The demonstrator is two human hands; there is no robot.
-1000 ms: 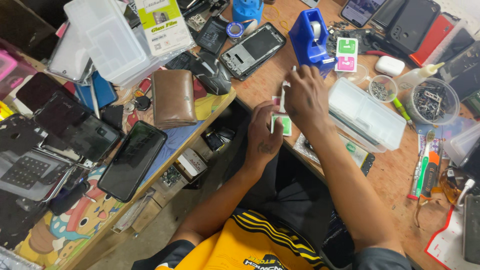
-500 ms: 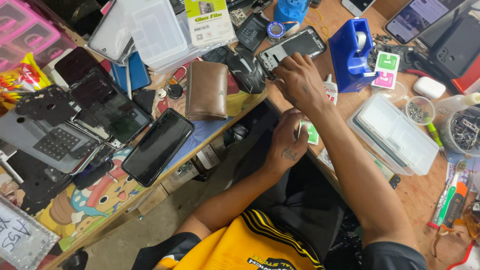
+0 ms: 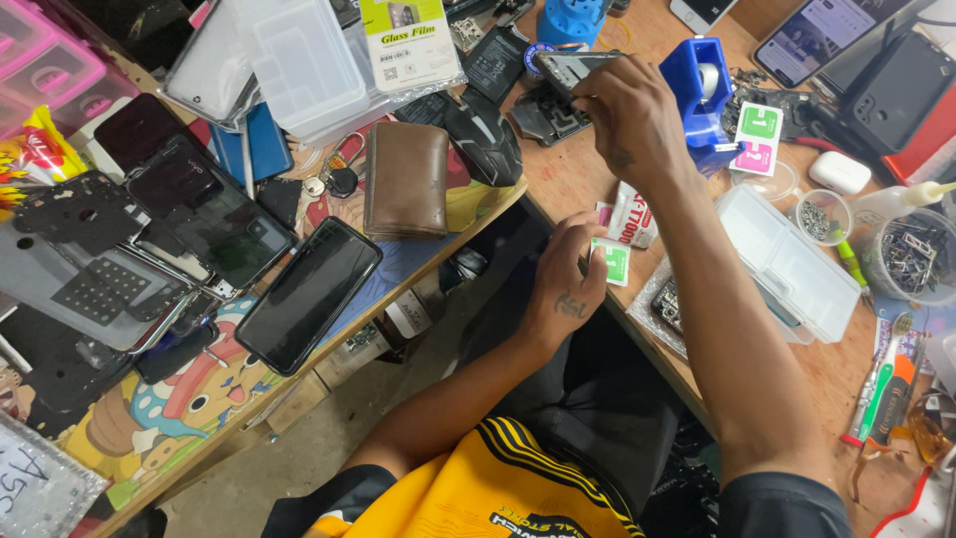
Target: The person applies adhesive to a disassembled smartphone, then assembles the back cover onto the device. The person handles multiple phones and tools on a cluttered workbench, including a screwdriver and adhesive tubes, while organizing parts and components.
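Our right hand (image 3: 632, 115) reaches to the desk's (image 3: 573, 184) far side, grip closed on a phone (image 3: 570, 70); fingers cover most of it, only the top edge and one corner show. Our left hand (image 3: 568, 279) pinches a small green-and-white packet (image 3: 611, 261) at the near desk edge, thumb over part of it. Just beside it a white glue tube (image 3: 633, 214) is half hidden behind the right wrist.

Hard to read: the blue tape dispenser (image 3: 697, 85) is partly blocked by the right hand; the phones top right are cut off by the frame; the jars' (image 3: 906, 254) contents look like small metal parts, can't tell which.

Counts: two green packets (image 3: 757, 134) by the dispenser, so three with ours. One brown wallet (image 3: 406, 179), one black mouse (image 3: 485, 134), one clear long box (image 3: 787, 259), one white earbud case (image 3: 839, 171). Left side: one black phone (image 3: 309, 294) face up near the edge, plus a pile of screens and frames (image 3: 119, 249) we can't count reliably.
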